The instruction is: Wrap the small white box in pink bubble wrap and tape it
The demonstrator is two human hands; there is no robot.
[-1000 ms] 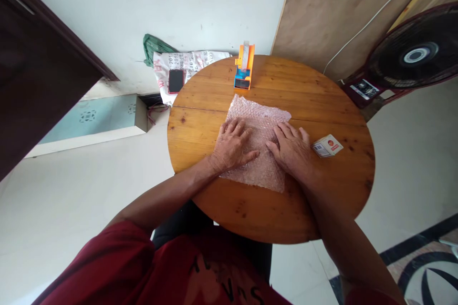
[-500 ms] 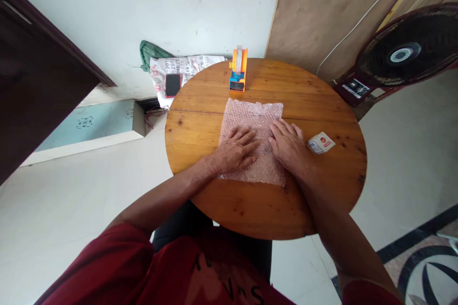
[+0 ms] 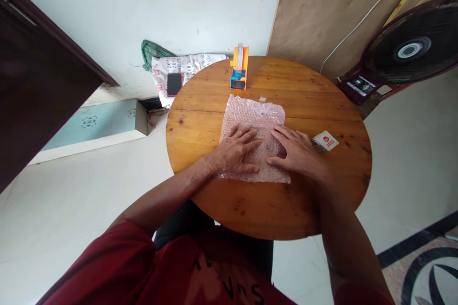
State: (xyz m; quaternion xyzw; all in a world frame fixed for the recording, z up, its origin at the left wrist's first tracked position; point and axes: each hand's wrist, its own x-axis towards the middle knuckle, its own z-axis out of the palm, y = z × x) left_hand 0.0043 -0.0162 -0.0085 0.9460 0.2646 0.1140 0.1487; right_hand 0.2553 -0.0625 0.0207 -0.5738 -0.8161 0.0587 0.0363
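A pinkish sheet of bubble wrap [image 3: 243, 114] lies flat on the round wooden table [image 3: 243, 209]. My left hand [image 3: 236, 150] rests palm down on its left half, fingers spread. Along the right edge of the sheet, my right hand [image 3: 295, 150] touches the wrap with its thumb apart from the fingers. A small clear strip [image 3: 263, 98] sticks up at the sheet's far edge. Just right of my right hand sits a small white box [image 3: 325, 140] with a red mark, partly hidden by that hand.
An orange and blue tape dispenser [image 3: 239, 69] stands at the table's far side. Beyond the left edge, a phone [image 3: 174, 85] lies on a printed white sack [image 3: 196, 63]. A large fan [image 3: 411, 50] is at the right, and a wall [image 3: 207, 5] rises behind the table.
My right hand has turned and its thumb has spread away from the fingers, nearer to me. My left thumb has opened out too. The clear strip now stands out at the far edge.
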